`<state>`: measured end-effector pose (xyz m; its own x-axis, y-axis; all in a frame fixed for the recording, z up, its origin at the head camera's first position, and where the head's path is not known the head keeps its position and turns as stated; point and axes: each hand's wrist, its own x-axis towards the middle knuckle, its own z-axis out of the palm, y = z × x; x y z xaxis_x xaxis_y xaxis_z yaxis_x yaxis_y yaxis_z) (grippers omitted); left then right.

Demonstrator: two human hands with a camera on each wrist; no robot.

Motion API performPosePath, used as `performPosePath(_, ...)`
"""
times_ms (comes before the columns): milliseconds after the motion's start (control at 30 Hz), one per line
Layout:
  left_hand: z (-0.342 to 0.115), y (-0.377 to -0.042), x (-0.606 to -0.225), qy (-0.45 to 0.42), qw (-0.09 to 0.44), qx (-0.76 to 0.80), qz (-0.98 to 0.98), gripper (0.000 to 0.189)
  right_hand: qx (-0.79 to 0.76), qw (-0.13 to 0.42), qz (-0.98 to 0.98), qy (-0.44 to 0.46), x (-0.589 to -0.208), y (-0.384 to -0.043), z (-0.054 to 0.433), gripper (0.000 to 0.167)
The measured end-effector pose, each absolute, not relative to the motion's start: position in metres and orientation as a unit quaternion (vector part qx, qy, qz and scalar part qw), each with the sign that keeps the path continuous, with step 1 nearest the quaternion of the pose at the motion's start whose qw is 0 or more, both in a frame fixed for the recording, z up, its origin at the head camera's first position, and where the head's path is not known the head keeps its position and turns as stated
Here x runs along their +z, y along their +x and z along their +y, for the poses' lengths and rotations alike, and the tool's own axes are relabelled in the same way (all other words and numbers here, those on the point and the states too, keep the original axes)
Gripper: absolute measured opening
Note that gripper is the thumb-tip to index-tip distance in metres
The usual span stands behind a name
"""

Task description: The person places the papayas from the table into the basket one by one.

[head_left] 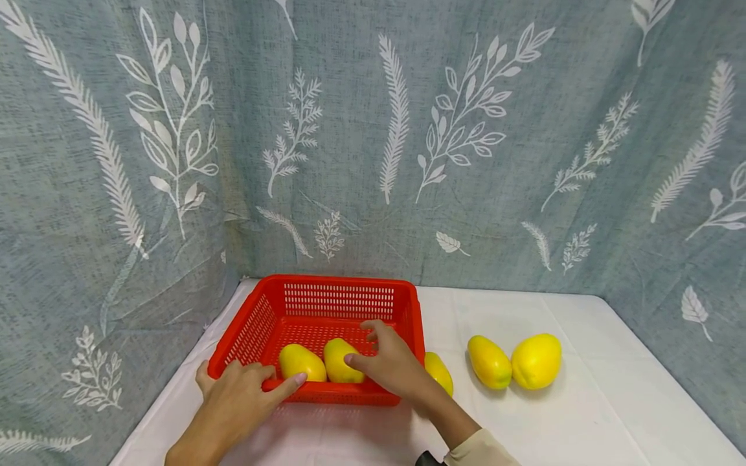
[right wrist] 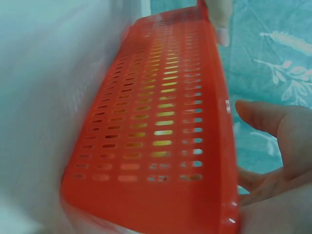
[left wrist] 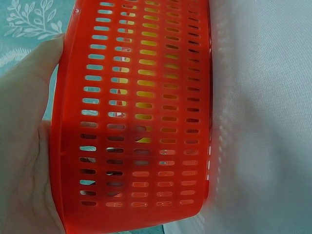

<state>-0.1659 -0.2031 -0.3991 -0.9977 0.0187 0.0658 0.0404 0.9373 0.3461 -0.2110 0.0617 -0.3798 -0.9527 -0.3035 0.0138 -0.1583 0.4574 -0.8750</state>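
Note:
A red plastic basket (head_left: 338, 393) with slotted sides stands on the white-covered table. Two yellow mangoes, a left one (head_left: 302, 364) and a right one (head_left: 339, 356), lie inside against its near wall. My left hand (head_left: 236, 395) grips the near-left corner, its thumb along the front rim. Over the near-right part of the basket hovers my right hand (head_left: 389, 359), fingers parted and slightly bent. Its thumb overlaps the right mango in the head view; contact cannot be told. In the right wrist view that hand (right wrist: 287, 146) is beside the rim, holding nothing.
Just right of the basket lies another mango (head_left: 438, 373), partly hidden. Farther right, a mango (head_left: 489, 362) and a rounder yellow fruit (head_left: 537, 361) lie side by side on the table (head_left: 583, 421). Grey-green leaf-patterned cloth (head_left: 350, 162) hangs behind and at both sides.

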Motion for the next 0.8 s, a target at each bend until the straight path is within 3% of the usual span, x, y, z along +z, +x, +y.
performPosePath(400,-0.203,-0.165,-0.399,-0.016,0.038,-0.177,-0.983,0.086,-0.512,0.046,0.842,-0.164,-0.369,-0.19,0.094,0.065)
performPosePath(800,-0.203,-0.166,-0.401,-0.016,0.043,-0.175,-0.983,0.085,-0.525,0.036,0.84,-0.135,-0.362,-0.168,0.129,0.064)
